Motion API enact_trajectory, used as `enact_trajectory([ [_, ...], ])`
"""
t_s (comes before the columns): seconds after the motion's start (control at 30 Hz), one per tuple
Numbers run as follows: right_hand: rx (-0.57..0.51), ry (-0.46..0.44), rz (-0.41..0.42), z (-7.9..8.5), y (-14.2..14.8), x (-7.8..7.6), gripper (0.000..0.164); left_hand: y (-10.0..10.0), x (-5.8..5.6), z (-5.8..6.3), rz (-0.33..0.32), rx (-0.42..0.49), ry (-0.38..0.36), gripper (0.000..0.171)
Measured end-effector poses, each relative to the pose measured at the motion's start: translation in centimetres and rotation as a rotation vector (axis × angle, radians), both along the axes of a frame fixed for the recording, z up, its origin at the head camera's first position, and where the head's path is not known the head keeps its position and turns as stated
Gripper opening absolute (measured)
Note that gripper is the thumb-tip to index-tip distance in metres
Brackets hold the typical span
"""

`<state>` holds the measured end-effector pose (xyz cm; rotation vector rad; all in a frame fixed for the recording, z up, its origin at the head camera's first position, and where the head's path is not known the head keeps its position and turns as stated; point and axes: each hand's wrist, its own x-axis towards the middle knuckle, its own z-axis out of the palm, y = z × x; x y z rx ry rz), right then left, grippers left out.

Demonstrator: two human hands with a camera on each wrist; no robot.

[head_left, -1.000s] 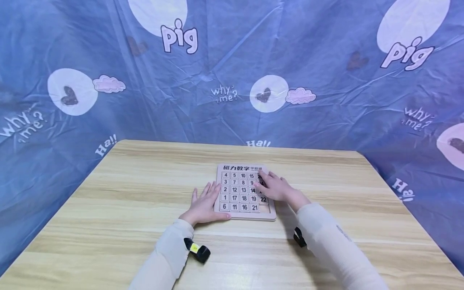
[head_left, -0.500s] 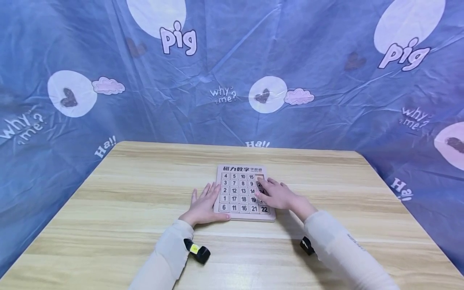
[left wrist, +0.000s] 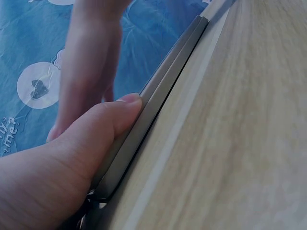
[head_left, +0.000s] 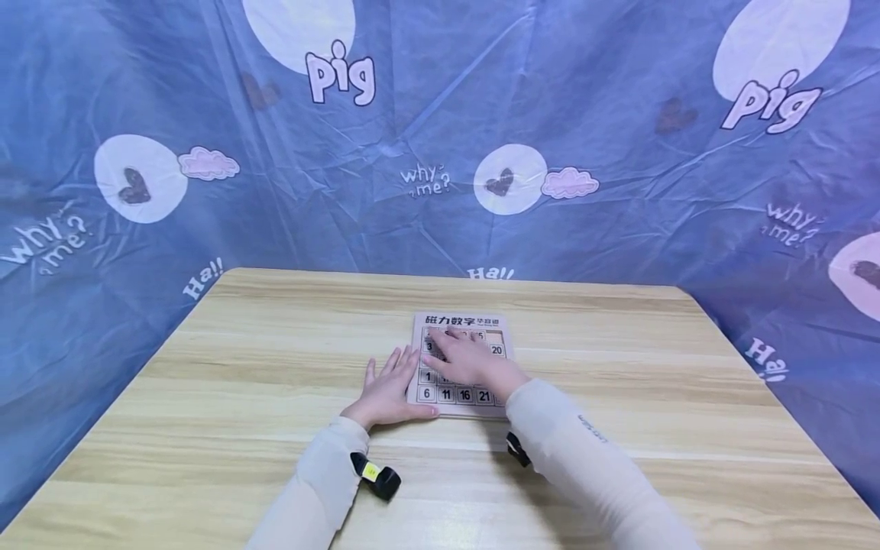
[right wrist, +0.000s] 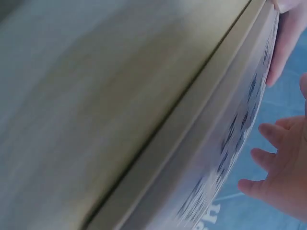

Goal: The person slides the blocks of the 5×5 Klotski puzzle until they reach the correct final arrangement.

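A number slide puzzle point(head_left: 454, 321), a pale board with numbered square tiles, lies on the table. My left hand point(head_left: 390, 393) rests at its near left corner, fingers spread straight along the left edge. In the left wrist view, the left thumb point(left wrist: 110, 117) presses on the board's near edge. My right hand point(head_left: 469, 360) spreads over the left and middle tiles, covering several numbers. Its fingers point(right wrist: 261, 187) show stretched out above the board in the right wrist view. The gap point(head_left: 494, 336) is at the upper right, above the 20 tile point(head_left: 497, 350).
The wooden table point(head_left: 275, 336) extends on all sides of the board. Behind it hangs a blue printed cloth point(head_left: 440, 114). Black straps with small devices point(head_left: 378, 477) sit at both wrists.
The right hand slid the right column's tiles toward me, which moved the gap from the lower right to the upper right. It then shifted left across the board. The left hand stayed put.
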<state>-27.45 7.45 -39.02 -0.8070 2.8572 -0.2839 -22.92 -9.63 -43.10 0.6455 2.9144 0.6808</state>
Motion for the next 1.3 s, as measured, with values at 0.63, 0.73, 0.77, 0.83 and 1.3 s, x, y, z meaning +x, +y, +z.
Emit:
enact_trajectory([
  [0.63,0.084,-0.023,-0.092,-0.1,0.9,0.0,0.064,0.0,0.0,0.0,0.009,0.012,0.000,0.106],
  [0.73,0.068,-0.010,-0.080,-0.2,1.2,0.3,0.064,0.0,0.0,0.0,0.011,0.009,0.000,0.107],
  [0.77,0.065,-0.004,-0.067,-0.2,1.2,0.5,0.064,0.0,0.0,-0.1,0.010,0.006,-0.001,0.107],
  [0.83,0.043,0.010,-0.024,-0.1,1.2,1.2,0.064,0.0,0.0,-0.2,0.007,0.008,-0.001,0.107],
  [1.3,-0.011,0.052,0.322,0.7,1.7,8.6,0.059,0.0,0.0,-0.2,0.009,-0.023,0.032,0.104],
])
